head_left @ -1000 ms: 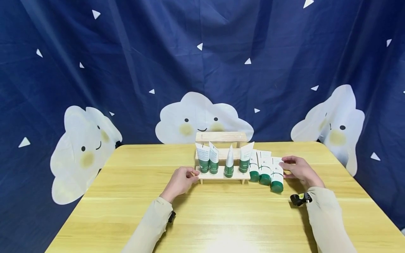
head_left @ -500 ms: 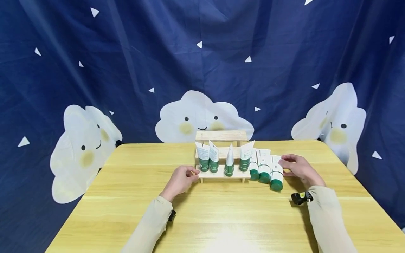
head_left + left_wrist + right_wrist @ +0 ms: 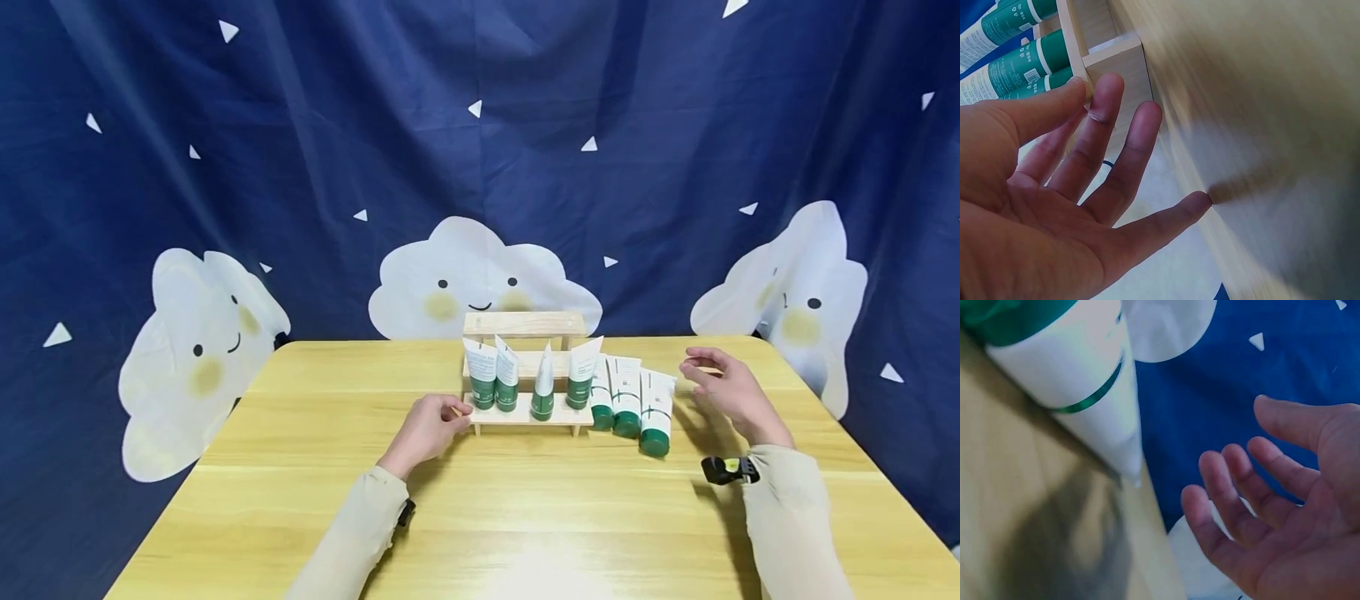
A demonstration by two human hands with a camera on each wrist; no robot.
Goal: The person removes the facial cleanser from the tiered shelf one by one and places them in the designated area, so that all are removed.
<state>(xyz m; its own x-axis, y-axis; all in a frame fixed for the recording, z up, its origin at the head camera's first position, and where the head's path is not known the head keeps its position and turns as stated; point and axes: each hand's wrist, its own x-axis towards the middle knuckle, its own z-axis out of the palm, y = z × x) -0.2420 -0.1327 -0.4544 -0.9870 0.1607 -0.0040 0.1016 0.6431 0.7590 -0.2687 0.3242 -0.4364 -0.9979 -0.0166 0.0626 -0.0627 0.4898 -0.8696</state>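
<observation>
A small stepped wooden rack [image 3: 525, 323] stands near the back of the table. Several white and green squeeze tubes [image 3: 482, 375] stand cap-down along its front shelf. My left hand [image 3: 427, 429] pinches the left end of that shelf between thumb and index finger; in the left wrist view the other fingers spread away from the shelf end [image 3: 1125, 78]. Three similar tubes lie flat right of the rack, caps toward me. To the right of the outermost lying tube [image 3: 657, 408], my right hand [image 3: 735, 396] hovers with relaxed fingers, apart from the tube [image 3: 1079, 375] and holding nothing.
The light wooden table [image 3: 540, 508] carries the rack and tubes. A dark blue curtain [image 3: 480, 142] with white clouds and triangles hangs behind it. A small black device [image 3: 723, 469] is strapped at my right wrist.
My right hand has let go of the outermost lying tube and moved up and to the right. The left hand stays on the shelf end, and the rack has not moved.
</observation>
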